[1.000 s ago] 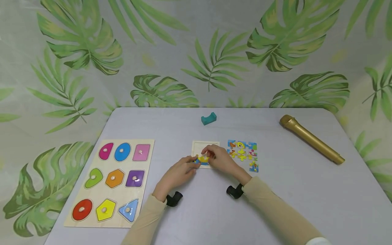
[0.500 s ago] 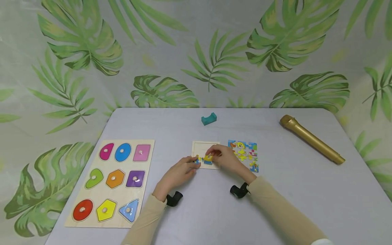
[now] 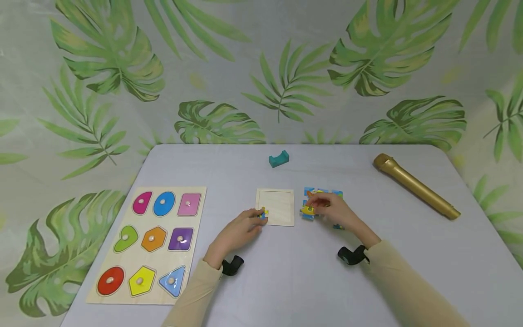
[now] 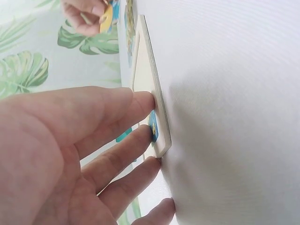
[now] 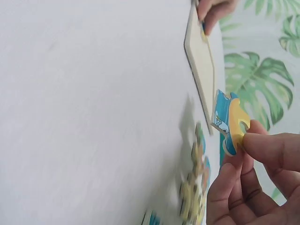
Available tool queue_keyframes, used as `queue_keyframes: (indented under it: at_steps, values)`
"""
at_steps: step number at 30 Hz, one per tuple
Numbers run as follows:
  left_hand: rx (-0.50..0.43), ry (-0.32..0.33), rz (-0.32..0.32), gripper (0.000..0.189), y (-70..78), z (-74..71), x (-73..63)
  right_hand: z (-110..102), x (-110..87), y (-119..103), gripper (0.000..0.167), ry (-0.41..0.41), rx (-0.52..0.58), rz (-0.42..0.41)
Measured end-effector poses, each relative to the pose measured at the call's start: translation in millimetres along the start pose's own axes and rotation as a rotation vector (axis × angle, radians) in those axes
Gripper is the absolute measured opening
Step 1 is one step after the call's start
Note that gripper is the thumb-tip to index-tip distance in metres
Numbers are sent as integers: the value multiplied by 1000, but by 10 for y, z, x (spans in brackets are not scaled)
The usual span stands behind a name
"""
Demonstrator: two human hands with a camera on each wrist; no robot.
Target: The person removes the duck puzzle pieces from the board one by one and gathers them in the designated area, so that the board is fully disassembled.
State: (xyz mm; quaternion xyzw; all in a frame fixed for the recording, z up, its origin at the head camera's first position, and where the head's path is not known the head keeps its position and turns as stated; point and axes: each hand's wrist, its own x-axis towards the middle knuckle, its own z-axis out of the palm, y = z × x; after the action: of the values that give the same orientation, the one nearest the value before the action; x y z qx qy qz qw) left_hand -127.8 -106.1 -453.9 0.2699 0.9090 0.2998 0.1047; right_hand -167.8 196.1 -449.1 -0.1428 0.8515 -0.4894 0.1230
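Note:
My right hand (image 3: 337,212) pinches a yellow-and-blue jigsaw piece (image 5: 236,117) between thumb and fingers. It holds the piece raised over the left side of the loose jigsaw pieces (image 3: 309,190), hiding part of them. At the lower left corner of a square wooden puzzle tray (image 3: 282,209), my left hand (image 3: 239,231) rests its fingertips on another small jigsaw piece (image 4: 153,127). Those fingers are fairly straight, and they cover much of that piece. Bare wood shows across the rest of the tray.
A wooden knob-shape board (image 3: 159,259) lies at the left. Behind the tray sits a teal notched block (image 3: 279,159). A gold microphone (image 3: 416,186) lies at the back right. A leafy-patterned cloth (image 3: 282,91) hangs behind the table.
My right hand has lifted the yellow-and-blue jigsaw piece out of the tray and carried it right, over the loose pieces. The left hand stays at the tray's corner.

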Motion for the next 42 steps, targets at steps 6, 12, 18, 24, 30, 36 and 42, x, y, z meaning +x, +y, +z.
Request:
queue_keyframes:
  at_steps: [6,12,18,24,30,36,42]
  values:
    - [0,0,-3,29,-6,11,1,-174,-148,109,17,-8,-36,14]
    - [-3,2,3,29,-13,10,0,-240,-212,188,16,-20,-73,14]
    - [0,2,17,29,-18,10,-3,-225,-225,208,14,-35,-113,6]
    - [-1,9,13,29,-24,17,3,-171,-211,206,11,-11,-193,-14]
    - [0,10,13,29,-30,26,8,-114,-214,204,14,28,-289,-70]
    - [2,16,24,29,-36,27,1,-70,-203,187,18,39,-364,-99]
    - [28,21,77,29,-43,17,-16,-54,-204,164,18,42,-432,-107]
